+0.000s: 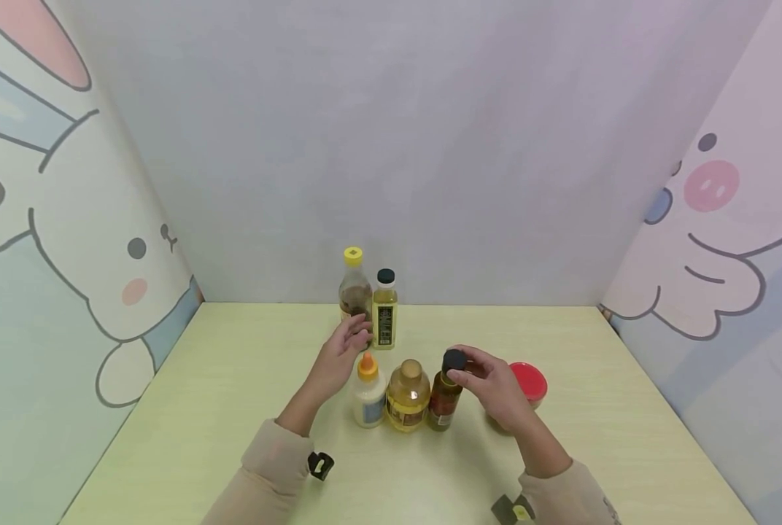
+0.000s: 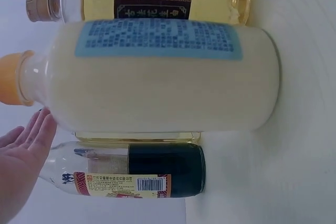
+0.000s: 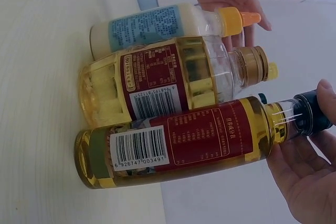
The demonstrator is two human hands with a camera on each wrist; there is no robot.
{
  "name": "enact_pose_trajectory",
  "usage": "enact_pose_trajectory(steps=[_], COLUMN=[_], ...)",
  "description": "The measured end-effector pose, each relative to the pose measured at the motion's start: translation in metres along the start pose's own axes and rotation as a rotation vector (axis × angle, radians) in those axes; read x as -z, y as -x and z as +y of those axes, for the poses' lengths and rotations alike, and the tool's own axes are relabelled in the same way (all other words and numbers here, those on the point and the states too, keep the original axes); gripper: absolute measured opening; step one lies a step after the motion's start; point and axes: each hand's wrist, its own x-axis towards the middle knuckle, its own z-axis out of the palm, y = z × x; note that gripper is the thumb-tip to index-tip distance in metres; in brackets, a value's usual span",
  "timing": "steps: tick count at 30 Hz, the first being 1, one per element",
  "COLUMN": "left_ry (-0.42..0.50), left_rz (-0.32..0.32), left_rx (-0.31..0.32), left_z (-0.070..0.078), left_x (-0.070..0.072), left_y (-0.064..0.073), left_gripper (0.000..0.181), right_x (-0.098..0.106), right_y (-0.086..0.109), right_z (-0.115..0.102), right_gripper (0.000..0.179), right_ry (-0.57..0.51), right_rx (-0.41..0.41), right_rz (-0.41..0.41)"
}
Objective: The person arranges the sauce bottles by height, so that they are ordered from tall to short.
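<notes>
My right hand (image 1: 499, 386) grips the neck of a black-capped oil bottle (image 3: 173, 148), thumb against its cap, fingers behind the neck. This bottle stands upright with a dark red label. My left hand (image 1: 335, 357) is held with loosely extended fingers and nothing in them, in front of a yellow-capped bottle (image 1: 354, 292) of dark liquid. Just below that hand stands a white bottle (image 2: 157, 87) with an orange nozzle cap. Between it and the gripped bottle is a rounder bottle (image 1: 408, 397) of yellow oil with a gold cap.
A slim oil bottle (image 1: 385, 313) with a black cap stands at the back beside the yellow-capped one. Partly behind my right hand is a red-lidded jar (image 1: 529, 383). The pale table (image 1: 200, 408) meets a grey back wall (image 1: 391, 146) and cartoon-printed side panels.
</notes>
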Motion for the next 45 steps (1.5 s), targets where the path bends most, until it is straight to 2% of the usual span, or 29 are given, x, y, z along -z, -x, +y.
enact_pose_trajectory(steps=[14,17,20,23,24,26,29,36,45], left_ry=[0.007,0.008,0.000,0.003,0.006,0.011,-0.004,-0.076,-0.092], left_rz=[0.003,-0.007,-0.016,-0.012,-0.008,0.002,0.021,0.090,0.126], left_rx=[-0.026,-0.022,0.008,0.030,0.034,0.022,-0.015,-0.071,-0.057], left_z=[-0.003,-0.003,0.007,0.006,0.005,-0.007,-0.013,-0.014,-0.018], left_x=[-0.004,-0.005,-0.007,-0.009,-0.009,-0.011,-0.012,-0.015,-0.017], left_y=[0.023,0.028,0.033,0.034,0.035,0.034,0.035,0.039,0.044], left_gripper=[0.049,0.048,0.043,0.041,0.041,0.041,0.039,0.034,0.040], right_x=[0.000,0.000,0.000,-0.001,0.000,0.000,-0.001,-0.002,-0.004], right_y=[0.001,0.001,0.001,0.001,0.001,0.001,0.001,0.000,0.002], right_z=[0.001,0.002,0.002,0.002,0.002,0.002,0.002,0.001,0.000], right_gripper=[0.043,0.043,0.043,0.043,0.043,0.043,0.044,0.045,0.044], right_ry=[-0.021,-0.021,-0.018,-0.009,-0.006,-0.001,0.003,-0.001,0.003], right_rx=[0.014,0.012,0.011,0.009,0.009,0.008,0.003,0.004,-0.007], right_rz=[-0.004,-0.004,-0.004,-0.001,0.001,0.003,0.007,0.008,0.022])
